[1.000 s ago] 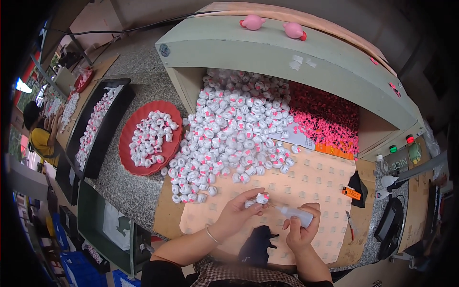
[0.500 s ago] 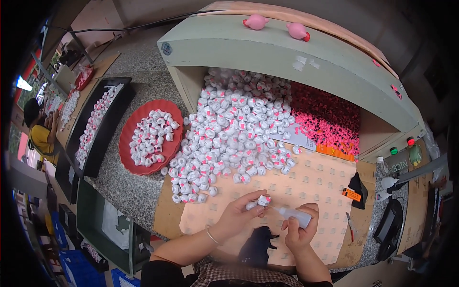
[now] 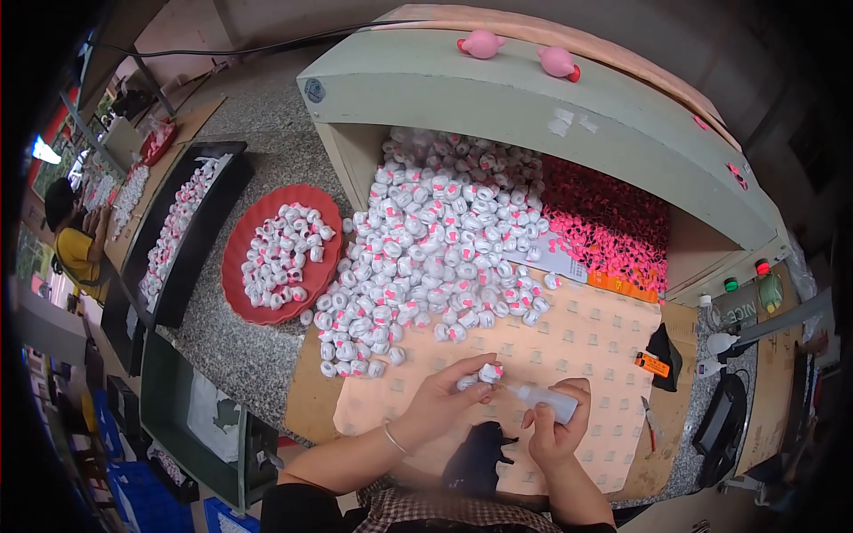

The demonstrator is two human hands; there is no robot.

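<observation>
Left hand [image 3: 442, 404] pinches a white-and-pink piece [image 3: 487, 373]; right hand [image 3: 553, 425] grips a clear squeeze bottle [image 3: 546, 401] touching it

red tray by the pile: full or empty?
Partly full. The red tray holds a loose single layer of small white-and-pink pieces, with bare red showing along its left and lower rim.

I see a speckled grey stone worktop [image 3: 235, 351] carrying a pale green wooden hutch [image 3: 569, 115] open at the front. A tan cardboard sheet [image 3: 586, 355] covers the near bench. Black trays [image 3: 191, 231] line the left edge. Blue crates [image 3: 142, 497] stand on the floor below. Bright daylight enters far left [image 3: 43, 151].
</observation>
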